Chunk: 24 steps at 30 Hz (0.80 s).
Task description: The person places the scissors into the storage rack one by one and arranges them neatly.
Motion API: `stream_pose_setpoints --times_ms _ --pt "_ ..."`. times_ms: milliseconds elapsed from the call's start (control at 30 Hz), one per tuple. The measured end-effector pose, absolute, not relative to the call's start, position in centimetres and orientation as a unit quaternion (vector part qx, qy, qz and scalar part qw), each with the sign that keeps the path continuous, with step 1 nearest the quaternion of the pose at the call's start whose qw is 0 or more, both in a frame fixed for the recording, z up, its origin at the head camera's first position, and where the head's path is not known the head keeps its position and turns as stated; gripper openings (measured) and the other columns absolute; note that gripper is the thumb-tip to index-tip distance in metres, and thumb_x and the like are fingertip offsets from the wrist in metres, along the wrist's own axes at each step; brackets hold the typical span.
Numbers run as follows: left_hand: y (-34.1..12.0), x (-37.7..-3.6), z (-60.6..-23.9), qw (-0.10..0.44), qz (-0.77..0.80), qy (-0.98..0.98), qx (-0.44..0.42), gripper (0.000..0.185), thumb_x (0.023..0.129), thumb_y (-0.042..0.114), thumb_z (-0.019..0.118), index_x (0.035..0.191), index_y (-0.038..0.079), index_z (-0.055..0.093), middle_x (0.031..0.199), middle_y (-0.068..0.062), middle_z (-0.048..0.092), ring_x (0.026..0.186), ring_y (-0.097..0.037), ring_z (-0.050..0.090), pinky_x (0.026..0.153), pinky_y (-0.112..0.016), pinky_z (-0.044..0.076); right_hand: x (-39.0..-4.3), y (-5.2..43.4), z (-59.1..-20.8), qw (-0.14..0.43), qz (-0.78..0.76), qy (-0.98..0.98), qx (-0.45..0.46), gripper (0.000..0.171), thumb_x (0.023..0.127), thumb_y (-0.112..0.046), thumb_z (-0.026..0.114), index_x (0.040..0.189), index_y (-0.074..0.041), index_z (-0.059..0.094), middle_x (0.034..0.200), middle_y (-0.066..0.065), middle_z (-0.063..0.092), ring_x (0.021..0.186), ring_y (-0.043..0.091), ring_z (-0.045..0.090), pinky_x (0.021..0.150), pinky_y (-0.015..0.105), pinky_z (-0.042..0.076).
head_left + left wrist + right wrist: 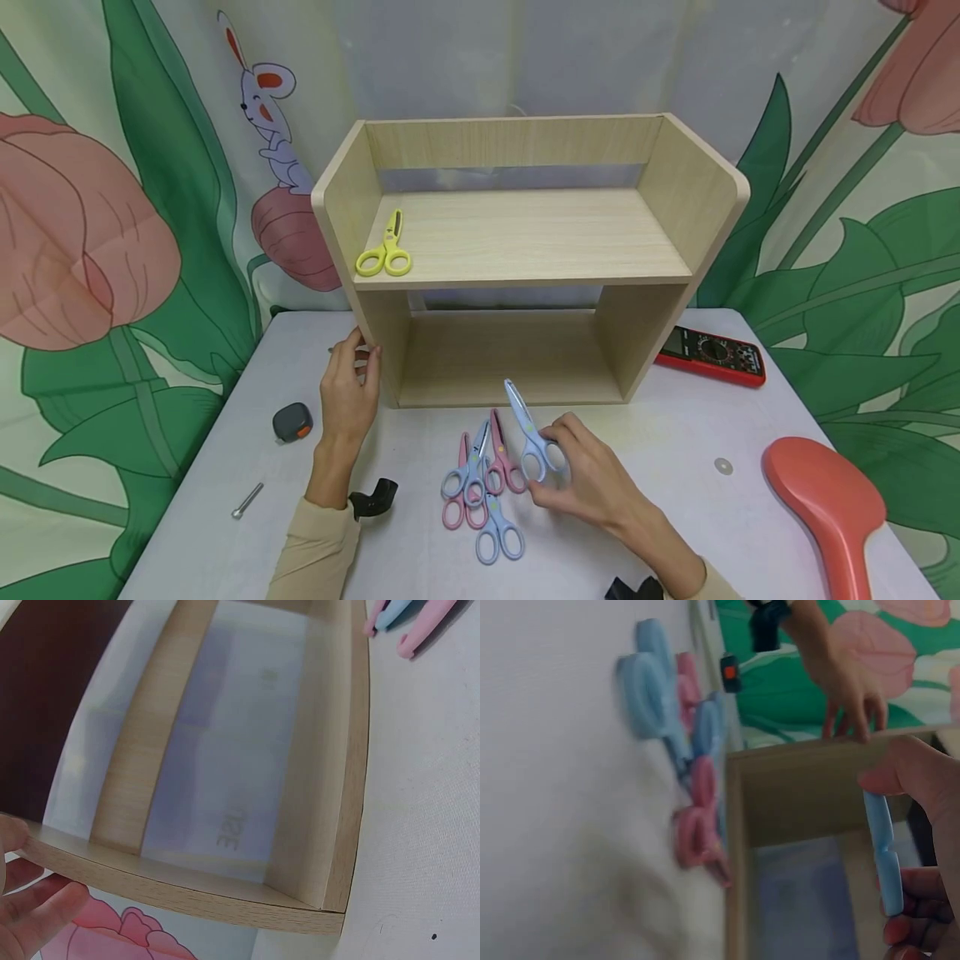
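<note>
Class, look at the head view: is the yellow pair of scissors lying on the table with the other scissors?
No, the yellow scissors lie on the upper board of the wooden shelf, apart from the pink and blue scissors on the table.

Scissors (385, 250) on shelf (525, 242); more scissors (480, 492) lie before it.

Both arms coming in from the bottom of the frame have beige long sleeves, each with a black wrist-mounted camera strapped on, and the hands (349, 398) are bare, no gloves.
</note>
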<state>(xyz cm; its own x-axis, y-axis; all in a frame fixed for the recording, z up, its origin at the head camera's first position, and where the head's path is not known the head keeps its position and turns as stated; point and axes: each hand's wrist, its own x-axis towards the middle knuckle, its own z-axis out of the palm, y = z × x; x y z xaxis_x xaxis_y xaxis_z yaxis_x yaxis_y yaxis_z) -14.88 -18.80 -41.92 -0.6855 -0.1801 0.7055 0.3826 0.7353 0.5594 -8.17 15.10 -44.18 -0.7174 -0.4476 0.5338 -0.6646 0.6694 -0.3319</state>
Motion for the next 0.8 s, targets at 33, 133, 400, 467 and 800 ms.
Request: stream_pose_setpoints --times_ms 33,133,400,467,800 --pt "-18.8 -14.9 -42.0 0.391 -0.358 -0.846 -0.060 0.041 0.097 0.009 0.065 0.136 0.000 0.055 0.113 -0.021 0.064 0.094 -0.032 0.070 0.073 -0.045 0.064 -8.3 14.9 -43.7 0.212 0.261 -0.886 0.320 0.057 0.063 -0.036 0.088 0.106 -0.006 0.066 0.100 -0.001 0.059 0.082 0.008 0.057 0.069 0.020 0.057" --pt "-18.8 -14.8 -41.9 0.391 -0.357 -0.846 -0.060 0.041 0.097 0.010 0.065 0.136 0.000 0.054 0.114 -0.021 0.064 0.094 -0.032 0.070 0.073 -0.045 0.064 -8.5 14.3 -42.3 0.223 0.266 -0.873 0.344 0.059 0.065 -0.036 0.088 0.109 -0.005 0.066 0.103 0.000 0.060 0.085 0.007 0.058 0.071 0.021 0.059" --pt "-18.8 -14.8 -41.7 0.391 -0.354 -0.847 -0.061 0.042 0.097 0.009 0.065 0.136 0.000 0.054 0.113 -0.021 0.063 0.094 -0.032 0.070 0.073 -0.045 0.065 -9.5 12.5 -38.3 0.258 0.275 -0.831 0.408 0.061 0.069 -0.037 0.087 0.114 -0.002 0.064 0.104 0.005 0.059 0.084 0.009 0.058 0.070 0.018 0.056" --pt "-18.8 -14.8 -41.7 0.393 -0.355 -0.846 -0.061 0.042 0.097 0.009 0.065 0.136 -0.001 0.054 0.113 -0.022 0.063 0.094 -0.032 0.070 0.073 -0.045 0.065 -9.9 11.9 -37.1 0.266 0.274 -0.821 0.425 0.061 0.069 -0.036 0.087 0.114 -0.001 0.064 0.103 0.005 0.058 0.086 0.010 0.058 0.072 0.019 0.057" --pt "-18.7 -14.8 -41.8 0.390 -0.357 -0.847 -0.059 0.041 0.098 0.010 0.064 0.136 0.000 0.054 0.113 -0.021 0.064 0.094 -0.032 0.070 0.072 -0.043 0.065 -12.9 9.2 -30.9 0.338 0.275 -0.792 0.428 0.057 0.065 -0.039 0.086 0.103 0.000 0.068 0.094 0.006 0.061 0.077 0.015 0.058 0.065 0.027 0.056"
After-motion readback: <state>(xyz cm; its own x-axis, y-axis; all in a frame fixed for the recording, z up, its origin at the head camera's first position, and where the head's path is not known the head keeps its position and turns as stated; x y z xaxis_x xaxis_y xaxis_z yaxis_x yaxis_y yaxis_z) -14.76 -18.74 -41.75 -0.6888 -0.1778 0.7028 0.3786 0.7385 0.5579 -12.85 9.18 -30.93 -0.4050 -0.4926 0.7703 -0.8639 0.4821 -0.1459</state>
